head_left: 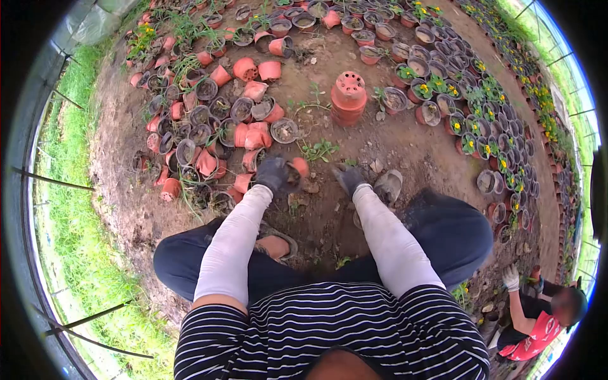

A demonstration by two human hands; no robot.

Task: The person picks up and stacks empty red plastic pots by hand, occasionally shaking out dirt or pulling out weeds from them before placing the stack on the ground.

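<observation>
shirt (329, 329), left hand (272, 175) holding pot (300, 167), potted soil (284, 130) beyond

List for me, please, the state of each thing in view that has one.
Left hand: gloved, apparently gripping a small plastic pot
Right hand: gloved, loosely open, nothing visibly held
Pot stack: nested, upside down
Jumbled plastic pots: many tipped over, some upright
Yellow-flowered potted plants: in bloom

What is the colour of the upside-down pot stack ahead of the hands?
The upside-down pot stack is orange-red, best seen in the head view.
</observation>
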